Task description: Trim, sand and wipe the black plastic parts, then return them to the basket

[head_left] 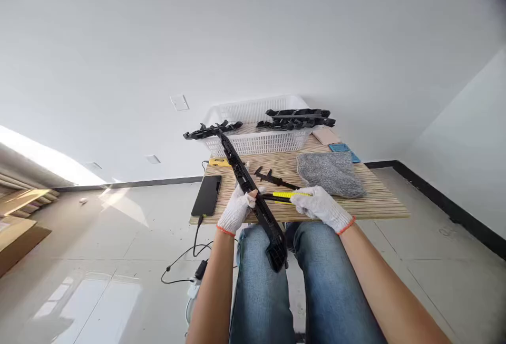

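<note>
My left hand (237, 208), in a white knit glove, is closed round a long black plastic part (241, 173) that slants from the basket down to my lap. My right hand (319, 204), also gloved, grips a yellow-handled tool (285, 195) whose tip meets the black part near my left hand. Both hands hover over the front edge of a small slatted wooden table (379, 204).
A white mesh basket (256, 141) at the back holds several black plastic parts (298, 117). A grey cloth (330, 174), a black phone (206, 195) with a cable, a smaller black part (272, 178), and blue and pink items lie on the table. Tiled floor surrounds it.
</note>
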